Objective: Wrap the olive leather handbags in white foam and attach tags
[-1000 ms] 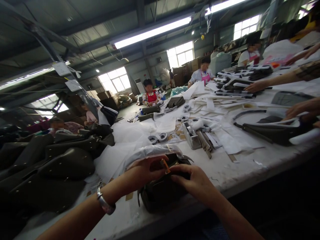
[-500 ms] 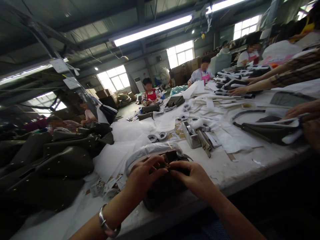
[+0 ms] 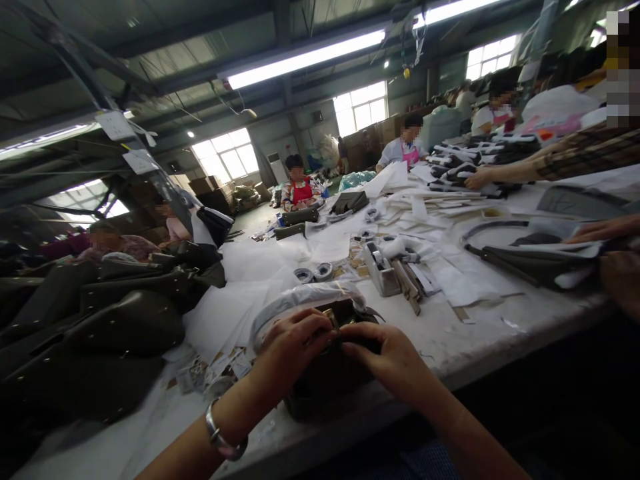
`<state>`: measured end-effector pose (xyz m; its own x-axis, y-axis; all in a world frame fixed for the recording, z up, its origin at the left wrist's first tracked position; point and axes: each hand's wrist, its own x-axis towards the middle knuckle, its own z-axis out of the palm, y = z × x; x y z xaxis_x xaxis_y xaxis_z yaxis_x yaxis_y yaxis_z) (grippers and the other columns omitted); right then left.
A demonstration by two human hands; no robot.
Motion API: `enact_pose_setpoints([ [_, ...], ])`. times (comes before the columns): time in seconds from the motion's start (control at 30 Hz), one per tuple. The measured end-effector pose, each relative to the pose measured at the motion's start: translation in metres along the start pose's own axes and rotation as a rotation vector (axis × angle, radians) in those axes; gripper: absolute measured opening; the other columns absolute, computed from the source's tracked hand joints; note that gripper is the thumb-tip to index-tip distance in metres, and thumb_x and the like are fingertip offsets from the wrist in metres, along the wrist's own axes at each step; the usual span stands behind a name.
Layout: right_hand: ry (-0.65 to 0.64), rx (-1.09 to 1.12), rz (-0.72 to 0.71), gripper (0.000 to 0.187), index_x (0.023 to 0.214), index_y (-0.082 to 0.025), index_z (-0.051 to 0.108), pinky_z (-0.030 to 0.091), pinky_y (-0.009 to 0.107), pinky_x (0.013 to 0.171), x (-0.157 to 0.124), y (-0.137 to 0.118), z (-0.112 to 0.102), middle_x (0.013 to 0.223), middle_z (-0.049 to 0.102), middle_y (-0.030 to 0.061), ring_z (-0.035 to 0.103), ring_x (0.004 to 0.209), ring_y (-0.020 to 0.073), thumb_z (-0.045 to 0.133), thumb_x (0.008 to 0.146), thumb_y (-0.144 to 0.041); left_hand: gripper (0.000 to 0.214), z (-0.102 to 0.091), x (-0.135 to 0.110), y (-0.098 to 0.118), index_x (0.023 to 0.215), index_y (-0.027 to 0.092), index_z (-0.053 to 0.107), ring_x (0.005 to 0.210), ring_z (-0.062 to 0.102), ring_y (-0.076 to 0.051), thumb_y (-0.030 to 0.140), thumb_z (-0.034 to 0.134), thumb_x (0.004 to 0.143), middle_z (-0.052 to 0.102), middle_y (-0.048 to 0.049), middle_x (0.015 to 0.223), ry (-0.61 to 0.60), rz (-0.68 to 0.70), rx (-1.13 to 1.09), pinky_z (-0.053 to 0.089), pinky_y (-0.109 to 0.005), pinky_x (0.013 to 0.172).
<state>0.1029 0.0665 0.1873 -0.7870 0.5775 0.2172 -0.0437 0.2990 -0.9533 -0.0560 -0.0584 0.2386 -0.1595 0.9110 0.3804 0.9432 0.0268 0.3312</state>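
Note:
A small dark olive bag stands at the near edge of the white worktable. My left hand, with a silver bracelet on the wrist, curls over the bag's top left. My right hand grips the top right. The fingertips of both meet at a small brass clasp on top of the bag. A handle wrapped in clear plastic arches behind my hands.
Dark olive bags are piled at the left. A tape dispenser, tape rolls and white paper sheets lie mid-table. Another person's hands hold a dark bag at the right. Several seated workers line the table's far end.
My left hand has drawn in over the bag's top, and the brass clasp it held up now sits low between my fingertips. The view has shifted slightly.

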Motion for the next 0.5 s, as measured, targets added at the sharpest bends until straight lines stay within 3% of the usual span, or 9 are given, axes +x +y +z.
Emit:
enact_pose_setpoints([
  [0.13, -0.027, 0.011, 0.008, 0.023, 0.101, -0.023, 0.077, 0.052, 0.036, 0.094, 0.000, -0.002, -0.001, 0.102, 0.077, 0.0026, 0.069, 0.100, 0.0248, 0.068, 0.081, -0.029, 0.011, -0.002, 0.003, 0.003, 0.097, 0.023, 0.066, 0.089, 0.067, -0.016, 0.029, 0.056, 0.094, 0.071, -0.0023, 0.098, -0.058, 0.041, 0.184, 0.052, -0.026, 0.083],
  [0.27, -0.059, 0.021, -0.010, 0.024, 0.104, -0.025, 0.077, 0.052, 0.034, 0.093, -0.001, -0.003, -0.002, 0.103, 0.076, 0.0013, 0.069, 0.100, 0.0238, 0.068, 0.082, -0.028, 0.019, -0.002, 0.009, 0.007, 0.094, 0.022, 0.064, 0.080, 0.068, -0.017, 0.030, 0.047, 0.098, 0.071, -0.0033, 0.086, -0.036, 0.107, 0.417, 0.051, -0.025, 0.072],
  [0.4, -0.082, 0.023, -0.028, 0.023, 0.104, -0.025, 0.077, 0.051, 0.034, 0.093, -0.001, -0.003, -0.004, 0.104, 0.076, 0.0010, 0.069, 0.101, 0.0242, 0.068, 0.082, -0.028, 0.016, 0.002, 0.013, 0.005, 0.093, 0.021, 0.060, 0.080, 0.067, -0.017, 0.027, 0.045, 0.098, 0.071, -0.0038, 0.088, 0.012, 0.164, 0.417, 0.048, -0.026, 0.071],
  [0.5, -0.106, 0.028, -0.026, 0.023, 0.102, -0.024, 0.077, 0.052, 0.035, 0.092, -0.002, -0.003, -0.005, 0.102, 0.076, 0.0018, 0.069, 0.100, 0.0247, 0.069, 0.082, -0.030, 0.016, 0.003, 0.015, 0.003, 0.090, 0.021, 0.057, 0.073, 0.062, -0.013, 0.025, 0.043, 0.098, 0.067, -0.0015, 0.084, -0.075, 0.169, 0.311, 0.045, -0.023, 0.067],
])
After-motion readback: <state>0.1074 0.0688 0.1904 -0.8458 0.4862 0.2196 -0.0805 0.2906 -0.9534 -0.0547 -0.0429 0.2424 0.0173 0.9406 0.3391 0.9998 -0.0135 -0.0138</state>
